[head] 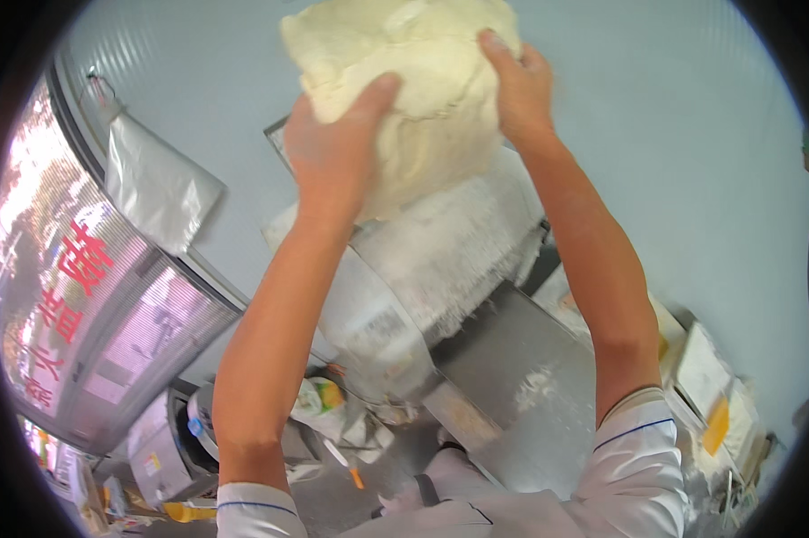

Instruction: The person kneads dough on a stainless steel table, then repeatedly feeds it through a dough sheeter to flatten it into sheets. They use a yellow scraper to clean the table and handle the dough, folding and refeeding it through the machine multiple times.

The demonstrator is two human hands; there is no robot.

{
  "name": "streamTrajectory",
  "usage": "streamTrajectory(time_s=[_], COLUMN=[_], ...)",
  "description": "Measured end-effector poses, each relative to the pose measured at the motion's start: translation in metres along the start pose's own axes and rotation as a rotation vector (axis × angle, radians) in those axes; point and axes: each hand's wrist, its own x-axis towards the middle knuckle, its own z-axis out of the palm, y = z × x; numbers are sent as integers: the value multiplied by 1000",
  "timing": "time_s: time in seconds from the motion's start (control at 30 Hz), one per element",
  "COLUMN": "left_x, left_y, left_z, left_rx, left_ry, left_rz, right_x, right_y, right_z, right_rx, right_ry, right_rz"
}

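Note:
A big, thick slab of pale dough [418, 87] is raised high in front of me, its top cut off by the upper edge of the view. My left hand [337, 144] grips its left side, thumb laid across the near face. On the right side, my right hand [522, 87] holds it with the thumb on the face. The other fingers of both hands are partly hidden. Behind and below the dough is a machine [444, 249] with a flour-dusted housing. A bare metal tray [505, 363] with a patch of flour extends from it toward me.
A clear plastic bag [159, 178] hangs on the wall at left, beside a window [108, 323] bearing red writing. Low at left are a grey metal box [165, 447] and a tool with an orange handle [355, 477]. A yellow scraper [716, 427] lies at right among floury containers.

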Motion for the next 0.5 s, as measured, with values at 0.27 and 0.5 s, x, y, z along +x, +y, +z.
streamTrajectory(time_s=[0.27,0.5], left_x=[88,73], left_y=[-147,-266], left_z=[-48,-76], left_rx=[-144,-316], left_ry=[156,202], left_rz=[-181,-562], right_x=[37,12], right_y=[163,270], right_z=[79,70], right_rx=[-109,-290], right_ry=[-268,-506], right_rz=[186,422])
